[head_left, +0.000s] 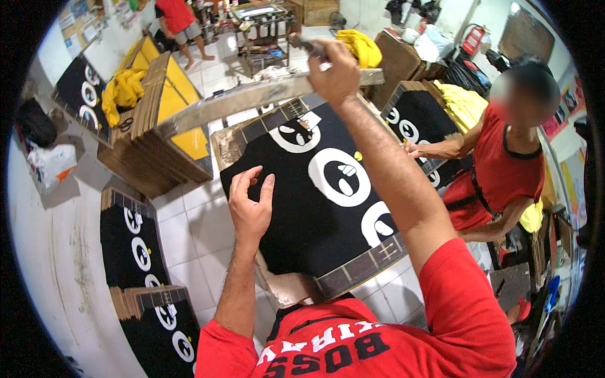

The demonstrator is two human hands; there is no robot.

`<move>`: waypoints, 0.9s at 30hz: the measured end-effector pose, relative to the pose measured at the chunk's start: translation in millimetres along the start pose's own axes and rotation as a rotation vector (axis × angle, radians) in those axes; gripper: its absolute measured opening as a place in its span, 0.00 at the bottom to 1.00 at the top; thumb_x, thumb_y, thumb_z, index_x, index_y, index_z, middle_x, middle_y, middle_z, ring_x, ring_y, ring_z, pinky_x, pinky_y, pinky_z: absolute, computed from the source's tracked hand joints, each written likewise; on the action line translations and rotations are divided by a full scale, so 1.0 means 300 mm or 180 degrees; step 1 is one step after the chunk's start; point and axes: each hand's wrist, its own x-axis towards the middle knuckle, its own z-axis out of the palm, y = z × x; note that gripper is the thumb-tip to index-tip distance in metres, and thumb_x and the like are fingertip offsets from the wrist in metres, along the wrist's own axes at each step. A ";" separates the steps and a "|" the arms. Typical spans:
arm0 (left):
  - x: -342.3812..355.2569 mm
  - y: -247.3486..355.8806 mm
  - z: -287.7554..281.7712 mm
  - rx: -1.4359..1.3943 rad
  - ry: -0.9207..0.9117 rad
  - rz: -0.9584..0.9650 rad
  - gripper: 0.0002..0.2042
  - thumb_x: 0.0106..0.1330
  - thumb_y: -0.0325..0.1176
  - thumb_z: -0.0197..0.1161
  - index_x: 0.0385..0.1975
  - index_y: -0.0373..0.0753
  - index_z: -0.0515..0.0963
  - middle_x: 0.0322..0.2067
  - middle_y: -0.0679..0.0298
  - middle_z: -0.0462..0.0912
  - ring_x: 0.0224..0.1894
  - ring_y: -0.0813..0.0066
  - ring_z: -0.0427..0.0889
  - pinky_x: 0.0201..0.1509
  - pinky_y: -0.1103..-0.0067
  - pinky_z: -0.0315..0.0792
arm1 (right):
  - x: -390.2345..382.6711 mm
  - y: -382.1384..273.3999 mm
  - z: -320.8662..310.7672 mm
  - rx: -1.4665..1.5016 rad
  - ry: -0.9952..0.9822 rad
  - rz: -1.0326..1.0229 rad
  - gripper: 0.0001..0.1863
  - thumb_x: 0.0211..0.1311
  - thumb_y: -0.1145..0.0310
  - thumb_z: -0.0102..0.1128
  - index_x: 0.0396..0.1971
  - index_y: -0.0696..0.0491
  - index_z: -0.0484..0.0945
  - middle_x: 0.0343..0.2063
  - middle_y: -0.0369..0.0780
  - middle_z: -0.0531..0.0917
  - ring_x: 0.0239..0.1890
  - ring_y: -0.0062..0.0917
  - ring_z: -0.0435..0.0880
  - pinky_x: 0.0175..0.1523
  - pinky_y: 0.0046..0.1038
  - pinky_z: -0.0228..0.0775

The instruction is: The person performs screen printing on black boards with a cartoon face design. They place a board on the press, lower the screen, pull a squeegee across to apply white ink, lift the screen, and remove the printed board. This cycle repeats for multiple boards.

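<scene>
My right hand point(333, 70) is raised over the far side of the table, its fingers closed round a dark grey object point(304, 44) whose kind I cannot make out. Just beneath that fist runs a long pale wooden bar point(233, 99); whether the hand touches it I cannot tell. My left hand point(249, 205) has its fingers apart, holds nothing, and is over the left part of a black fabric panel point(287, 220). White rings with cartoon eyes and small yellow spots are printed on the panel, which lies on a board with a marked edge strip point(359, 266).
To my right a co-worker in a red sleeveless top point(513, 167) reaches toward another black printed panel point(419, 113). Stacked boards point(148, 142) with yellow cloth point(123, 88) stand at the left. More printed panels point(129, 252) lie lower left. Another person point(176, 22) stands far back.
</scene>
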 end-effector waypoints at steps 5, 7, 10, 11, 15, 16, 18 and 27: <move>0.025 0.065 0.139 -0.3161 -0.0374 -0.1656 0.27 0.80 0.50 0.55 0.67 0.35 0.68 0.60 0.49 0.78 0.60 0.59 0.79 0.64 0.66 0.71 | -0.191 -0.009 -0.085 -0.0068 -0.0100 0.0015 0.18 0.50 0.68 0.66 0.44 0.48 0.83 0.41 0.42 0.86 0.41 0.40 0.87 0.45 0.40 0.79; 0.013 0.058 0.173 -0.3814 -0.0297 -0.1577 0.36 0.79 0.59 0.50 0.73 0.36 0.55 0.68 0.43 0.66 0.70 0.50 0.69 0.68 0.60 0.68 | -0.307 0.001 -0.111 0.0024 -0.0129 -0.0126 0.20 0.48 0.65 0.66 0.46 0.45 0.83 0.46 0.39 0.86 0.43 0.39 0.87 0.47 0.42 0.76; -0.051 -0.034 0.226 -0.3785 0.0209 -0.2312 0.40 0.77 0.63 0.48 0.76 0.36 0.50 0.75 0.43 0.52 0.76 0.47 0.57 0.74 0.57 0.65 | -0.594 0.040 -0.211 0.0235 -0.0561 -0.0005 0.22 0.51 0.69 0.65 0.49 0.46 0.83 0.53 0.39 0.85 0.50 0.36 0.85 0.53 0.41 0.72; -0.100 -0.089 0.244 -0.3821 0.0225 -0.2641 0.42 0.77 0.64 0.47 0.77 0.36 0.48 0.76 0.44 0.47 0.78 0.47 0.52 0.76 0.58 0.63 | -0.705 0.049 -0.245 0.0345 -0.0682 0.0030 0.22 0.53 0.70 0.65 0.51 0.45 0.83 0.56 0.39 0.84 0.51 0.36 0.85 0.55 0.41 0.71; -0.327 -0.396 0.360 -0.3183 0.0555 -0.3546 0.44 0.77 0.66 0.43 0.79 0.37 0.44 0.78 0.49 0.45 0.80 0.53 0.48 0.79 0.58 0.58 | -1.088 0.105 -0.384 0.0334 -0.1459 0.0052 0.23 0.59 0.68 0.66 0.56 0.42 0.82 0.60 0.35 0.82 0.60 0.37 0.81 0.60 0.46 0.67; -0.365 -0.484 0.382 -0.3069 0.0527 -0.3681 0.44 0.77 0.67 0.42 0.79 0.38 0.45 0.79 0.51 0.45 0.80 0.54 0.48 0.79 0.58 0.56 | -1.158 0.118 -0.398 0.0090 -0.1745 0.0018 0.24 0.59 0.67 0.65 0.58 0.41 0.81 0.61 0.35 0.81 0.63 0.39 0.79 0.63 0.47 0.66; -0.437 -0.632 0.407 -0.2800 0.0550 -0.3951 0.43 0.76 0.68 0.40 0.79 0.39 0.47 0.79 0.53 0.46 0.80 0.55 0.50 0.80 0.60 0.53 | -1.267 0.157 -0.429 -0.0086 -0.2082 -0.0107 0.27 0.58 0.65 0.65 0.60 0.41 0.79 0.63 0.36 0.78 0.67 0.43 0.74 0.68 0.48 0.62; -0.515 -0.862 0.450 -0.1479 0.1254 -0.4383 0.37 0.77 0.68 0.37 0.71 0.43 0.65 0.71 0.58 0.68 0.65 0.65 0.71 0.67 0.69 0.63 | -1.321 0.268 -0.444 0.0821 -0.2811 0.0111 0.31 0.57 0.60 0.68 0.64 0.40 0.76 0.68 0.46 0.71 0.71 0.49 0.67 0.71 0.52 0.59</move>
